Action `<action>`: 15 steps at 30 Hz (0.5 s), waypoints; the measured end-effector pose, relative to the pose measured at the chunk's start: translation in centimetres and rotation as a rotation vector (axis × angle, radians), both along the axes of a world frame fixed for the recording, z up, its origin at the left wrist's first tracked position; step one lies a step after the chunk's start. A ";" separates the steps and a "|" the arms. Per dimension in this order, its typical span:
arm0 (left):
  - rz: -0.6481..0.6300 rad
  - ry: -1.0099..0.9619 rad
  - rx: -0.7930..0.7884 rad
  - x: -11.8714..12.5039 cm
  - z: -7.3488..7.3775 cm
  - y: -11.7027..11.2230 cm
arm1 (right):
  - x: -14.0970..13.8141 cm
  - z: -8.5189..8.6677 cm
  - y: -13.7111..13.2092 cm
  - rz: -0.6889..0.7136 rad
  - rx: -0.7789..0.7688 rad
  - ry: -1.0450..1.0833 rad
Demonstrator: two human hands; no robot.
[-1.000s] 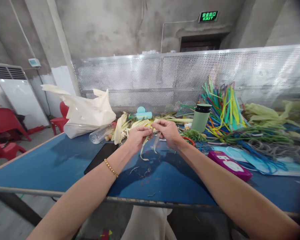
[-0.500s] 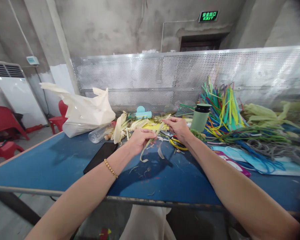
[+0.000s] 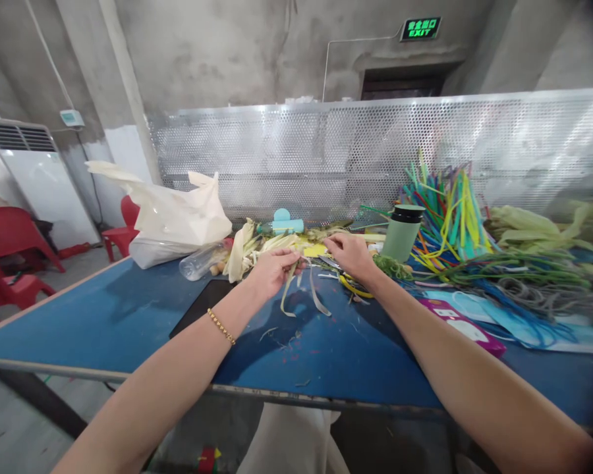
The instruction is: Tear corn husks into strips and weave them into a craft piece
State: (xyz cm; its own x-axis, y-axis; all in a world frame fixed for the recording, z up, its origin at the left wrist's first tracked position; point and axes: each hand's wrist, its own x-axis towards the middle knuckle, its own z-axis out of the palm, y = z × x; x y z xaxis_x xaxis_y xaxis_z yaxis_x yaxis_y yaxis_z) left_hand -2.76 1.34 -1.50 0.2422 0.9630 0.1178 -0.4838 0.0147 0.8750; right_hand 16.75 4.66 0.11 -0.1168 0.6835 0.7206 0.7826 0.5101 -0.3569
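Pinched in my left hand (image 3: 275, 270), pale corn husk strips (image 3: 286, 297) hang down over the blue table (image 3: 143, 315). One of them, a wider pale strip (image 3: 317, 295), curls away to the right. My right hand (image 3: 350, 255) is apart from the left, its fingers curled together; whatever is in them, if anything, is hidden. Beside it lie a loop of yellow strip (image 3: 354, 287) and a scissors-like metal tool (image 3: 328, 262), partly covered. More dry corn husks (image 3: 241, 251) are heaped behind my left hand.
A white plastic bag (image 3: 178, 220), clear bottle (image 3: 197, 265) and black phone (image 3: 197, 308) lie left. At right are a green tumbler (image 3: 402, 236), colourful pipe cleaners (image 3: 457, 214), a purple packet (image 3: 464, 324) and blue masks (image 3: 518, 316). Behind stands a perforated metal screen (image 3: 286, 151).
The husk strip that stretched between both hands now hangs from my left hand alone. My right hand has come away from it and its fingers have curled in. The view has shifted slightly.
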 end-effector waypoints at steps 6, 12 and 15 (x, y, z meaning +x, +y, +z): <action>0.027 0.021 0.038 -0.1 -0.4 0.4 | -2.0 0.3 -1.2 0.161 -0.156 0.148; 0.000 -0.012 0.048 -0.1 -0.4 0.7 | -3.3 0.2 -2.6 0.279 -0.157 0.100; -0.016 -0.040 0.045 -0.2 -0.6 1.0 | -3.6 0.5 -3.2 0.215 0.103 -0.025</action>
State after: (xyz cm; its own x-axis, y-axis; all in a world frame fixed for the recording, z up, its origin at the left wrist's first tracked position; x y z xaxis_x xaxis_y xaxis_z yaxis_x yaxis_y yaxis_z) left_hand -2.96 2.38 -2.08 0.2514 0.9528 0.1705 -0.5182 -0.0163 0.8551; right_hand 13.12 1.50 0.59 -0.2705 0.5639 0.7803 0.6598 0.6989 -0.2763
